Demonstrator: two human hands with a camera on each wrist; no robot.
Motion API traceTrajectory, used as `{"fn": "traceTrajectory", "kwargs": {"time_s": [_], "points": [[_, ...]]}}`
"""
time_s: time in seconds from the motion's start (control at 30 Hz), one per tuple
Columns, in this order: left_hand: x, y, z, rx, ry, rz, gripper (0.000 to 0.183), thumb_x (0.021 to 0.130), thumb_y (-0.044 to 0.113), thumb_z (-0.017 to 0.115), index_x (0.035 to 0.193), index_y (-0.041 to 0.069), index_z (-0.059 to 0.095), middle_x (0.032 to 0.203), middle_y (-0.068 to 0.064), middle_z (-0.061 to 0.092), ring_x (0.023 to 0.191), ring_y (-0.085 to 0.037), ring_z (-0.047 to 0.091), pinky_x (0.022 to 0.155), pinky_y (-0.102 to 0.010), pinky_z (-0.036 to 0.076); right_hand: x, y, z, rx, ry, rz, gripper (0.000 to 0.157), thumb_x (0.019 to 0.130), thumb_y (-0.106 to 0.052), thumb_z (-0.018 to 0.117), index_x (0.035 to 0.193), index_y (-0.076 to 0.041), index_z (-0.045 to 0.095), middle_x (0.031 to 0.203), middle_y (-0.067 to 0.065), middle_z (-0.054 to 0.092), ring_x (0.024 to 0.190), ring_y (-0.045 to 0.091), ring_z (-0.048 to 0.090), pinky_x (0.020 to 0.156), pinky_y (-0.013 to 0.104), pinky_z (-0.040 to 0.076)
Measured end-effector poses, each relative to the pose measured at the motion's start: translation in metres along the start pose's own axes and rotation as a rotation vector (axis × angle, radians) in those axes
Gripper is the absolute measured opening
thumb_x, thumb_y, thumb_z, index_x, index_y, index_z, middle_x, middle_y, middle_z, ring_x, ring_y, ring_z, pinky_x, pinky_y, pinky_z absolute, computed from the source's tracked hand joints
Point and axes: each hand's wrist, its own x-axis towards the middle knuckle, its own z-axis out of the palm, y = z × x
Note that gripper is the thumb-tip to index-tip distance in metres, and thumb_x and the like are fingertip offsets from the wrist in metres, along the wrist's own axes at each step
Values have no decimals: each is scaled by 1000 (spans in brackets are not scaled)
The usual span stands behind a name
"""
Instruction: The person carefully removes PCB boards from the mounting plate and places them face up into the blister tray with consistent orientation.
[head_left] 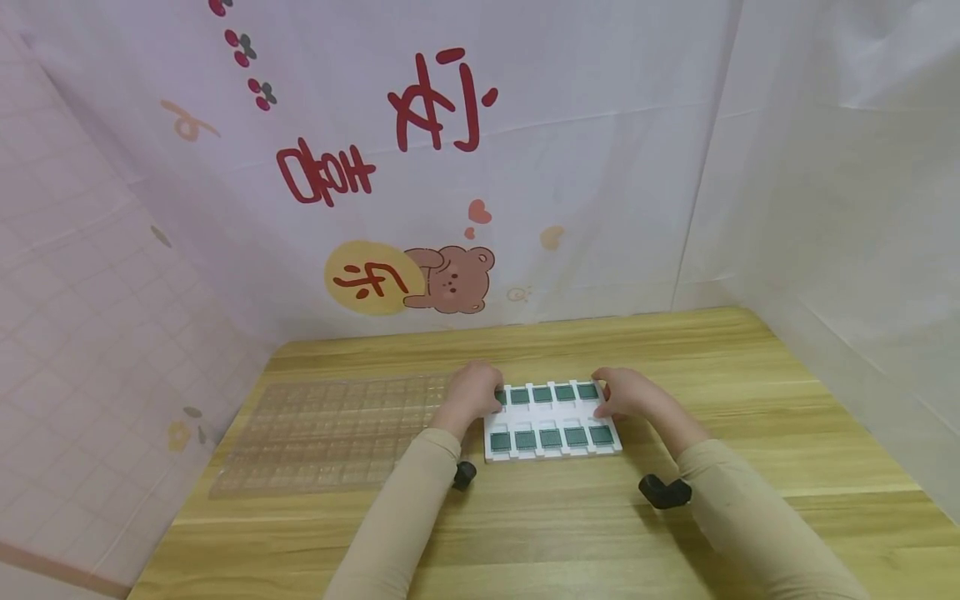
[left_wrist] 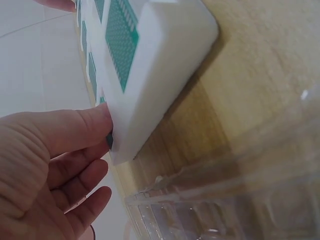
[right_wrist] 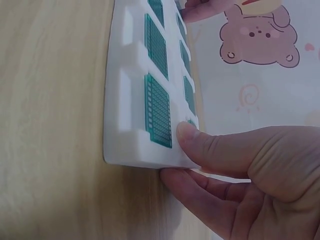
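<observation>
A white foam tray holds two rows of small green circuit boards, each in its own recess. At its far left corner my left hand pinches the edge between thumb and index finger, the other fingers loosely bent. A small dark piece shows beside the left thumb tip, at the tray's end face. My right hand grips the far right end, thumb on the top face near a board and fingers against the side. In the right wrist view the tray tilts across the picture.
To the left lies a large clear plastic tray with many compartments, close to the left hand. Both rest on a wooden table. A printed white curtain stands behind, with more sheeting on both sides. Black wrist mounts hang under the forearms.
</observation>
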Motion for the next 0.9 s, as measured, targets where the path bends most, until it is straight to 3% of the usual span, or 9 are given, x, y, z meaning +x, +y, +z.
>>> {"fn": "traceTrajectory", "kwargs": {"time_s": [0.6,0.9], "points": [[1,-3,2,-25,-15,-8,21,78,15,84,98,12,78,95,1,72,92,-18,59,88,-36,49,-2,-3,1,-6,-4,1,68,83,-9,79,138,11,45,87,10,59,71,20,56,68,33,46],[3,-6,2,-65,-11,-6,18,77,11,83,94,12,77,91,2,70,87,-17,58,86,-35,49,-2,-3,0,-16,1,-9,69,82,-10,80,138,11,45,88,11,60,73,21,56,68,34,47]]}}
